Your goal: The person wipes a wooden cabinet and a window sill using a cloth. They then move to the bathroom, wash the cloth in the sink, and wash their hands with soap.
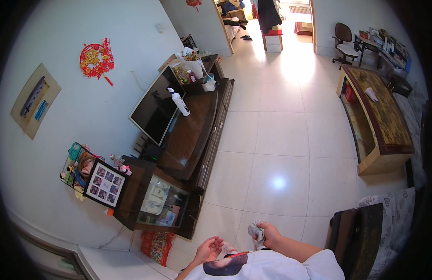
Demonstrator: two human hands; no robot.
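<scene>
In front of my body, my right hand (270, 235) grips a crumpled grey cloth (255, 231), part of which hangs below the fingers. My left hand (209, 249) is held beside it, palm up with loosely curled fingers and nothing in it. Left of my hands stands a dark wooden TV cabinet (191, 140) with a glass-fronted end section (163, 203). On its top are a flat-screen television (156, 105) and a white spray bottle (180, 102), both out of my reach. A black-framed photo collage (105, 183) leans at the near end.
A red patterned bag (158, 246) stands on the floor by the cabinet's near end. To the right are a low table (380, 108) with a white item (371, 94) on it, and a dark sofa arm (358, 234). Farther off are an office chair (344, 42) and a cluttered desk (382, 50).
</scene>
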